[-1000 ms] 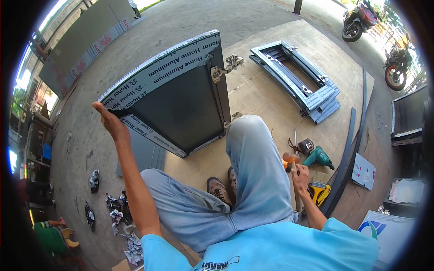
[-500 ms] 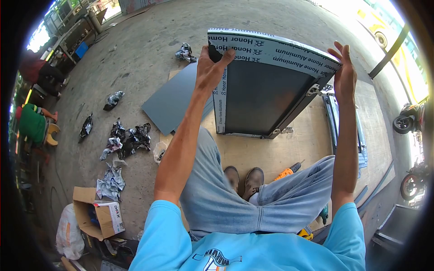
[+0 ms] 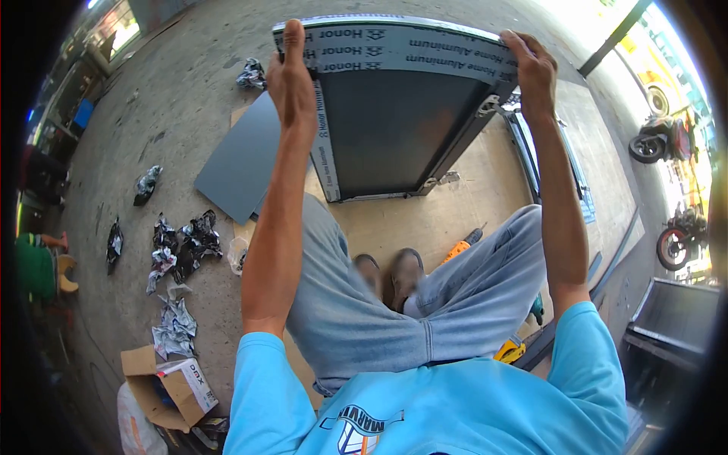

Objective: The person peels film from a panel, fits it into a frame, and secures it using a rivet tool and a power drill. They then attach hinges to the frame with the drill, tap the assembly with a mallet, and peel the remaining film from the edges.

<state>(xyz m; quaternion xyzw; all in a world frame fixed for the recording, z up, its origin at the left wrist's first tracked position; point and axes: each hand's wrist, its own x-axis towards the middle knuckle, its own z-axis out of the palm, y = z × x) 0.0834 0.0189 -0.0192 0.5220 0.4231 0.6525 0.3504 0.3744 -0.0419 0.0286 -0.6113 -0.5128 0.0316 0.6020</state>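
A dark aluminum-framed cabinet door (image 3: 406, 136) stands upright before my knees, with printed protective film along its top and left side. Its right edge carries metal hinges, an upper hinge (image 3: 489, 105) and a lower hinge (image 3: 441, 180). My left hand (image 3: 294, 87) is closed round the top left corner, thumb pointing up along the front. At the top right corner, my right hand (image 3: 535, 68) grips the frame with its fingers curled over the edge. Part of the left hand's fingers is hidden behind the frame.
A grey panel (image 3: 241, 163) lies left of the door. An orange drill (image 3: 460, 249) rests by my right knee, and blue frame pieces (image 3: 527, 144) lie to the right. Crumpled film (image 3: 199, 241) and a cardboard box (image 3: 176, 388) are at left. A person (image 3: 36, 265) crouches farther left.
My right hand's fingers, spread before, now close over the door's corner. My left thumb has shifted from lying across the front to pointing upward. The whole view has shifted with my head.
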